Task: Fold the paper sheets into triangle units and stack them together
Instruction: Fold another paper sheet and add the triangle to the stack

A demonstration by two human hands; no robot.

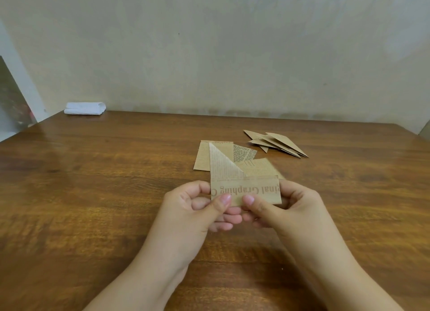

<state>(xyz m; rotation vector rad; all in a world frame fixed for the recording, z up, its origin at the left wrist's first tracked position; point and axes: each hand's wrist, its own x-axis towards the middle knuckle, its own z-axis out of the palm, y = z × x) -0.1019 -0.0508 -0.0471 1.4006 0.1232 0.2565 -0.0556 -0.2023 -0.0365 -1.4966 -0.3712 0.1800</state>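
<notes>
I held the sheet (244, 189) up off the table (93, 194), near the middle of the scene, so both hands could work the crease from either end. My left hand (193, 208) pinched its lower edge, thumb on the near face and fingers curled behind; my right hand (286, 206) did the same just beside it, the two thumbs close together at the bottom edge. I judged that grip was there to keep the folded band flat while the next corner was turned.

The sheet was tan kraft paper with newspaper print — a large headline ran upside down across the band I gripped. Its left corner stood up as a pale triangular flap, the right side not yet folded to match.

More flat sheets (209, 157) lay on the table just beyond, within easy reach. Farther right sat the finished triangles (279, 143) — a loose overlapping pile, set apart from the unfolded stock. A white bundle (85, 108) rested at the far left edge.
</notes>
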